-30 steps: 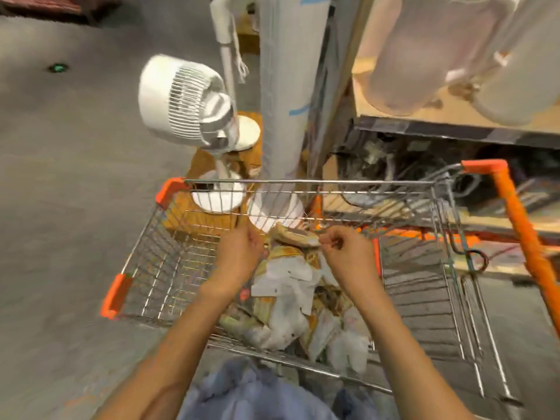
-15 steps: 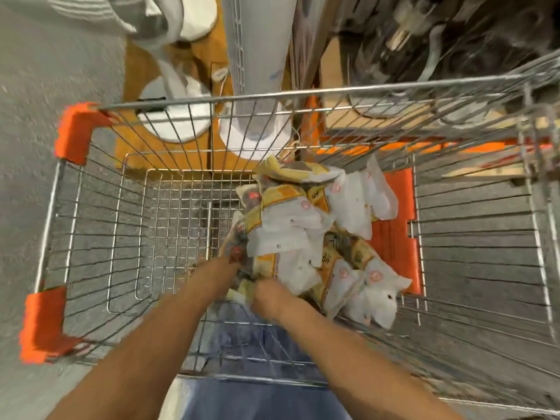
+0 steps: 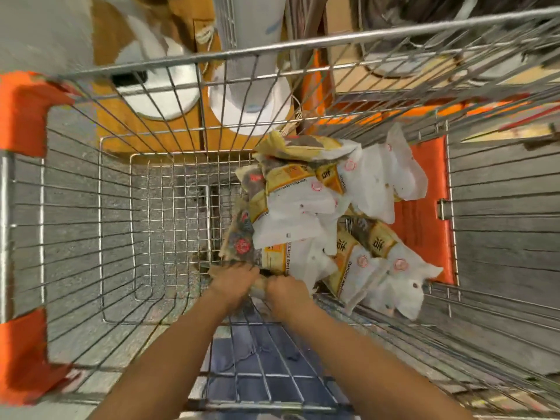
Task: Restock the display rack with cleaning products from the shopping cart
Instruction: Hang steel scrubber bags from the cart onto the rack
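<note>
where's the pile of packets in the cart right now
In the head view, the packets are heaped in the right half of the wire cart, against its orange panel.

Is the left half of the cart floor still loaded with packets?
No, the packets are heaped toward the right of the cart; its left floor shows bare wire.

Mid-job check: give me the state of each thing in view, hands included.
shopping cart: partly loaded, left half of the basket bare
product packets: heaped in the cart's right half
left hand: gripping the near end of the heap
right hand: gripping beside it
orange flap: upright against the right wall
</note>
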The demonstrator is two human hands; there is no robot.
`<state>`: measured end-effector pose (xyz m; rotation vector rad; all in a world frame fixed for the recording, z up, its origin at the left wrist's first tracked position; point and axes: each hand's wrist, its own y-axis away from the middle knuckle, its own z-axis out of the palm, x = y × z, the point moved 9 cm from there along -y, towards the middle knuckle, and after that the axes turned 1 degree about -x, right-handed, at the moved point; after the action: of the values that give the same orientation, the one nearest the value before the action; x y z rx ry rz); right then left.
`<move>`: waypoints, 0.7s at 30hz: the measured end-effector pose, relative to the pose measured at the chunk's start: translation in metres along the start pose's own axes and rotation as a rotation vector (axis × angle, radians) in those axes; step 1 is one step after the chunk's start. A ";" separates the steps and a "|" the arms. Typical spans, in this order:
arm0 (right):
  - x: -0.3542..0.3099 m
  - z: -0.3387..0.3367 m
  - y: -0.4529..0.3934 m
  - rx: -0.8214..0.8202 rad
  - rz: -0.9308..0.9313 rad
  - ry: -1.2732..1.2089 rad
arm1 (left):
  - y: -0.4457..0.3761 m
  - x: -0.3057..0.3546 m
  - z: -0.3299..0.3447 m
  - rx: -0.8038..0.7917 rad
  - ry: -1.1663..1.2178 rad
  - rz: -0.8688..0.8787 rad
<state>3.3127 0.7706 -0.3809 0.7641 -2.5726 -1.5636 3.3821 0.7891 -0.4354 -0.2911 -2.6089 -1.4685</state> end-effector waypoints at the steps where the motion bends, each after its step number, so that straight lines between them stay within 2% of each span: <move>1: 0.002 -0.008 0.006 -0.009 -0.002 0.002 | 0.006 -0.001 -0.008 0.013 0.039 -0.012; 3: 0.003 -0.027 0.021 -0.002 -0.039 0.043 | 0.023 0.000 -0.029 0.041 0.117 -0.030; 6: -0.001 -0.064 0.053 0.055 -0.118 0.123 | 0.054 0.009 -0.066 0.166 0.175 0.013; 10: -0.018 -0.132 0.095 0.206 -0.225 0.234 | 0.105 0.006 -0.121 0.333 0.355 -0.005; 14: -0.044 -0.213 0.139 0.483 -0.354 0.276 | 0.175 -0.015 -0.188 0.617 0.468 -0.110; 17: -0.065 -0.266 0.183 0.683 -0.443 0.239 | 0.231 -0.032 -0.218 0.755 0.596 -0.202; 19: -0.078 -0.294 0.217 0.828 -0.526 0.147 | 0.268 -0.044 -0.229 0.847 0.651 -0.251; 21: -0.089 -0.316 0.252 0.928 -0.619 -0.054 | 0.316 -0.049 -0.238 0.992 0.722 -0.306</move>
<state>3.3800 0.6414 0.0061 1.7001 -3.2421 -0.2815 3.5086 0.7401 -0.0605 0.6332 -2.4040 -0.0892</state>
